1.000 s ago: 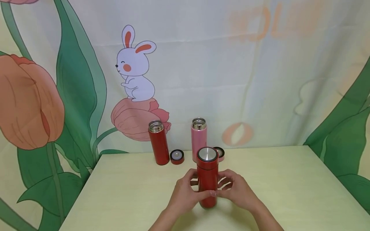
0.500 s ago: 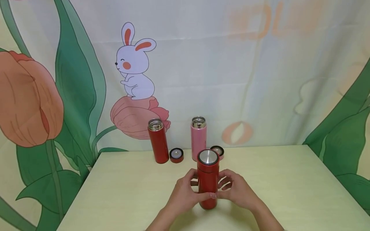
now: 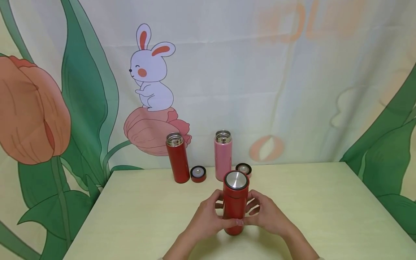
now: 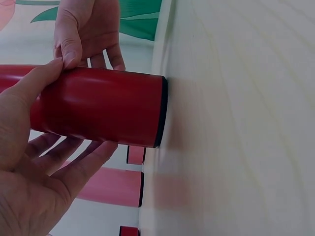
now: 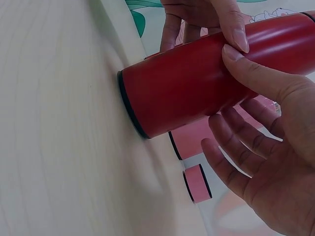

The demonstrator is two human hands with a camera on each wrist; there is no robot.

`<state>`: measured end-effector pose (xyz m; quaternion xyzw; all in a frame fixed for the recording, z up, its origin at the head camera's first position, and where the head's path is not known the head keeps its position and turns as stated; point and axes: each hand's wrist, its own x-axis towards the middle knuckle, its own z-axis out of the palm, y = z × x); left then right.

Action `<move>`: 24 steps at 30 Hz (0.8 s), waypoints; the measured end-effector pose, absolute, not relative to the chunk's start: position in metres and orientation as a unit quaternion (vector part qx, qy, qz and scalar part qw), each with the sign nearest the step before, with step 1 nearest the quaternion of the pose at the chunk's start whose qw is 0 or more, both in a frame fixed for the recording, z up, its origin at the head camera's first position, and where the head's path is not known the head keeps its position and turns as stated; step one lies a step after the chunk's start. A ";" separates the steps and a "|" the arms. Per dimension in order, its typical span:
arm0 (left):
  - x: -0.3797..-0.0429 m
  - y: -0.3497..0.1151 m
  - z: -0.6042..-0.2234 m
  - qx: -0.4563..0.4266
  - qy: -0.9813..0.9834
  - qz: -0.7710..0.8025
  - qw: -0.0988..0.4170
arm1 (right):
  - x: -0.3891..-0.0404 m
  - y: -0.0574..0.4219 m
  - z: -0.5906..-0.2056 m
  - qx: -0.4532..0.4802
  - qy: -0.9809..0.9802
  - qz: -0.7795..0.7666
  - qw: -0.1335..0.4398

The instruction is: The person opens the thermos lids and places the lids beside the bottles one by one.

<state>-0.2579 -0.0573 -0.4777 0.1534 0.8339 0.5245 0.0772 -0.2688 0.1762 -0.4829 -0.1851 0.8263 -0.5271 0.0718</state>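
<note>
A red thermos [image 3: 234, 207] with its silver-topped lid [image 3: 236, 180] on stands at the front middle of the table, its top leaning slightly toward me. My left hand [image 3: 208, 215] grips it from the left, thumb across the front and fingers around the far side. From the right, my right hand [image 3: 268, 215] holds the same thermos between thumb and fingers. Both thumb tips meet on the front of the body, as the right wrist view also shows. In the left wrist view the black base ring [image 4: 161, 112] is close over the tabletop.
At the back of the pale table [image 3: 136, 216] stand an open red thermos [image 3: 178, 160] and an open pink thermos [image 3: 223, 159]. An upturned red lid [image 3: 198, 174] and an upturned pink lid [image 3: 243, 169] lie beside them. Behind hangs a printed curtain [image 3: 211, 72].
The held thermos has tilted, its top coming toward me and a little to the right. Both hands keep their hold in nearly the same place. The head view has shifted slightly.
</note>
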 end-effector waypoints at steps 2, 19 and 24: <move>-0.258 -0.057 -0.479 0.154 0.834 0.523 0.081 | -0.269 0.176 -0.484 -0.185 0.826 -0.527 0.075; -0.269 -0.057 -0.504 0.169 0.781 0.588 0.123 | -0.268 0.175 -0.487 -0.192 0.821 -0.529 0.094; -0.269 -0.053 -0.511 0.167 0.776 0.595 0.125 | -0.267 0.174 -0.487 -0.196 0.823 -0.527 0.086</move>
